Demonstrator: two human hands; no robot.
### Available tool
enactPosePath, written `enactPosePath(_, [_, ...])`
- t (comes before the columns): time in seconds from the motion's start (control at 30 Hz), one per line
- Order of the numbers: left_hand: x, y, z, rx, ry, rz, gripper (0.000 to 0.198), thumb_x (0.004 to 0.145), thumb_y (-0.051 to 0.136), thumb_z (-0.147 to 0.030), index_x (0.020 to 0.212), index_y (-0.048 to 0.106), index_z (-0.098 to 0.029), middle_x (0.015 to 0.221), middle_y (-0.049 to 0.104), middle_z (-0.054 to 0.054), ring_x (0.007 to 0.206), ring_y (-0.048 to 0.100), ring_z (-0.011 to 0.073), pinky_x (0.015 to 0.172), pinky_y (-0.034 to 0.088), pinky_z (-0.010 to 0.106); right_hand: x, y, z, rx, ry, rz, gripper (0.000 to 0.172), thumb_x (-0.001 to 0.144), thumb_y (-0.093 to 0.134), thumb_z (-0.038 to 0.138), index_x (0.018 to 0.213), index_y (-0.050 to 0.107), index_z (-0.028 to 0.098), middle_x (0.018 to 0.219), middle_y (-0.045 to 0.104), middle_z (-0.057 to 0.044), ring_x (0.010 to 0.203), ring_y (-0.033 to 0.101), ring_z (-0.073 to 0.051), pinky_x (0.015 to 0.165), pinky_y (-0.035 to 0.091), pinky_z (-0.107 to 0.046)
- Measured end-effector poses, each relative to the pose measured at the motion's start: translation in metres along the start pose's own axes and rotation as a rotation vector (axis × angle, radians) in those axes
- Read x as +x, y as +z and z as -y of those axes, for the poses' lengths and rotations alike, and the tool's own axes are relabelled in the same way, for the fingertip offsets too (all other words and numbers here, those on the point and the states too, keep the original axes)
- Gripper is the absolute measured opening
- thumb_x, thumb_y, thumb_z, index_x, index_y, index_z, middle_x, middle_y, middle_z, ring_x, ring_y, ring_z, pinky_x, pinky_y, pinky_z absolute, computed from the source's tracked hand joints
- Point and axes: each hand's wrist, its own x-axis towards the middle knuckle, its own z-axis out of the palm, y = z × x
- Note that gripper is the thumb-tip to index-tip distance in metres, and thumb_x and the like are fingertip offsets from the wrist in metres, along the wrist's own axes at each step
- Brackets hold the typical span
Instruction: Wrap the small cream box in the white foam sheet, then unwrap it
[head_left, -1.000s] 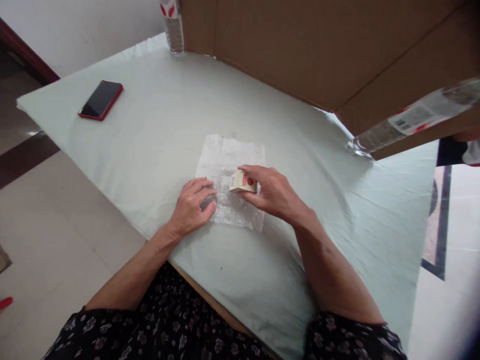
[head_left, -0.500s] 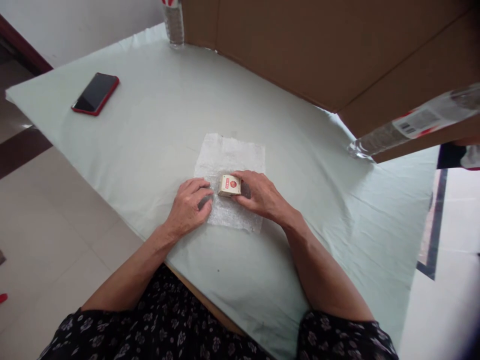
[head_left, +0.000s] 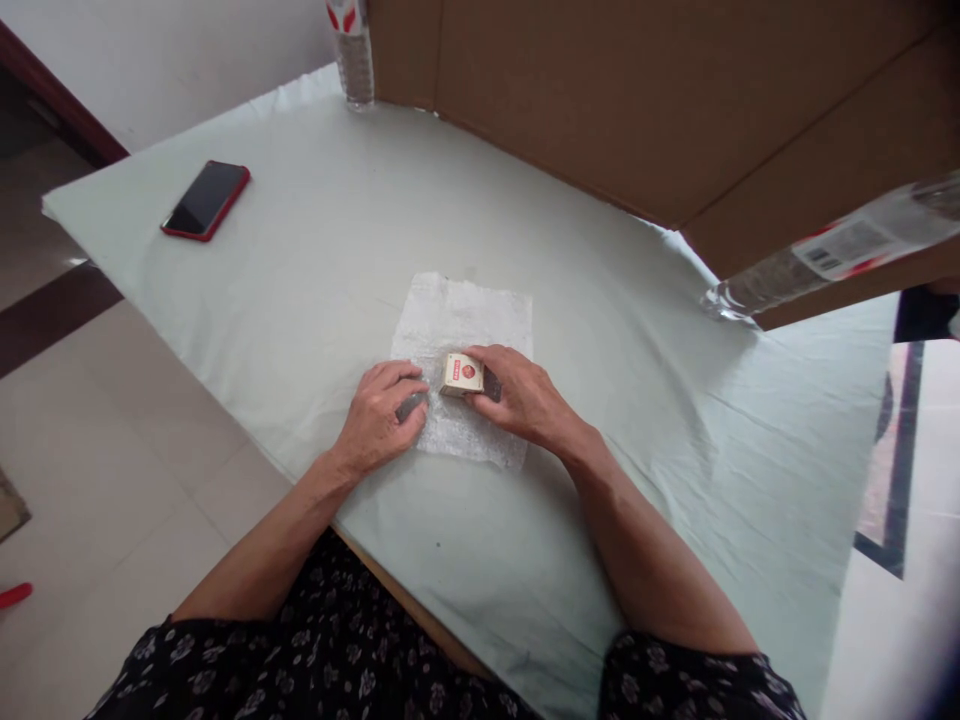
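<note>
A small cream box (head_left: 463, 373) with red print sits on a thin, whitish, crinkled sheet that looks like bubble wrap (head_left: 465, 312). My right hand (head_left: 517, 390) grips the box from its right side, fingers at the far edge and thumb at the near edge. To the left of the box, my left hand (head_left: 386, 408) rests at the sheet's left edge. Its fingers are bent but apart, with nothing held, and a small gap separates them from the box.
A phone in a red case (head_left: 206, 200) lies at the table's far left. Large brown cardboard (head_left: 570, 100) stands along the back, with a clear bottle (head_left: 352, 60) at its left end and another bottle (head_left: 817, 255) at the right. Pale green cloth (head_left: 315, 250) covers the table.
The view has shifted slightly, so the surroundings sit a little lower and further right. Both hands and the box keep nearly the same places on the sheet.
</note>
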Motion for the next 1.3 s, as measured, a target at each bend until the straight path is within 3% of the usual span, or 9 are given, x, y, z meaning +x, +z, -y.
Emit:
enactPosePath(0.17, [-0.005,-0.022,-0.018,0.002,0.061,0.014,0.019,0.086,0.064,-0.020,0.104,0.068,-0.018,0.121,0.067,0.014,0.122,0.060,0.0302,0.106,0.048,0.052,0.001,0.000,0.002,0.043,0.029,0.012,0.049,0.083,0.061,0.028,0.132,0.059,0.027,0.129,0.070,-0.005,0.108,0.065,-0.028,0.093,0.051,-0.043])
enactPosePath(0.3, [-0.017,-0.041,-0.036,0.156,0.137,0.254,0.038,0.082,0.068,-0.019,0.120,0.065,-0.022,0.144,0.054,0.015,0.144,0.041,0.0372,0.117,0.036,0.059,0.001,-0.001,0.002,0.050,0.031,0.019,0.051,0.083,0.063,0.029,0.134,0.058,0.026,0.133,0.068,-0.004,0.112,0.064,-0.028,0.095,0.050,-0.043])
enactPosePath(0.43, [-0.021,-0.033,-0.039,0.291,0.179,0.363,0.038,0.081,0.065,-0.011,0.118,0.066,-0.018,0.146,0.052,0.019,0.143,0.041,0.0399,0.117,0.035,0.063,0.001,0.000,0.001,0.043,0.049,0.017,0.049,0.084,0.062,0.031,0.134,0.059,0.026,0.132,0.068,-0.005,0.108,0.064,-0.028,0.091,0.051,-0.042])
enactPosePath(0.63, [-0.013,-0.010,-0.037,0.280,0.229,0.187,0.016,0.084,0.060,-0.006,0.088,0.072,-0.017,0.139,0.058,0.019,0.137,0.050,0.0372,0.112,0.043,0.058,0.000,0.002,0.004,0.066,0.060,0.003,0.051,0.083,0.064,0.028,0.133,0.059,0.024,0.132,0.068,-0.007,0.112,0.062,-0.029,0.094,0.049,-0.043])
enactPosePath(0.8, [-0.003,-0.011,-0.042,0.223,0.218,0.026,0.014,0.087,0.060,-0.009,0.089,0.071,-0.016,0.139,0.058,0.019,0.132,0.054,0.0343,0.106,0.049,0.052,0.001,0.001,0.002,0.095,0.046,0.022,0.051,0.084,0.064,0.026,0.134,0.059,0.024,0.131,0.068,-0.008,0.115,0.062,-0.029,0.097,0.047,-0.044])
enactPosePath(1.0, [0.027,-0.009,-0.041,0.193,0.216,-0.041,0.011,0.086,0.058,-0.010,0.084,0.068,-0.016,0.120,0.071,0.016,0.110,0.068,0.0307,0.096,0.054,0.049,-0.006,-0.037,-0.005,0.363,0.048,0.147,0.066,0.089,0.062,0.052,0.147,0.048,0.023,0.148,0.055,-0.013,0.123,0.061,-0.031,0.094,0.052,-0.043])
enactPosePath(1.13, [0.037,-0.005,-0.037,0.102,0.093,-0.032,0.010,0.085,0.058,-0.014,0.085,0.067,-0.018,0.116,0.072,0.014,0.108,0.069,0.0284,0.093,0.055,0.045,-0.013,-0.056,0.010,0.314,-0.033,0.142,0.062,0.085,0.067,0.058,0.136,0.058,0.023,0.138,0.062,-0.011,0.124,0.060,-0.030,0.099,0.049,-0.043])
enactPosePath(1.2, [0.039,-0.006,-0.036,0.050,0.032,0.000,0.009,0.086,0.058,-0.017,0.085,0.067,-0.019,0.118,0.071,0.014,0.110,0.069,0.0275,0.095,0.054,0.045,-0.012,-0.051,0.018,0.238,-0.062,0.068,0.048,0.085,0.071,0.048,0.125,0.062,0.023,0.129,0.067,-0.010,0.117,0.062,-0.028,0.099,0.047,-0.042])
enactPosePath(1.3, [0.040,-0.016,-0.035,-0.041,-0.036,0.107,0.015,0.086,0.065,-0.031,0.094,0.067,-0.019,0.124,0.069,0.014,0.115,0.066,0.0282,0.098,0.053,0.045,-0.008,-0.034,0.020,0.153,0.027,-0.053,0.009,0.090,0.063,0.027,0.096,0.066,0.022,0.113,0.072,-0.007,0.099,0.066,-0.022,0.091,0.045,-0.038])
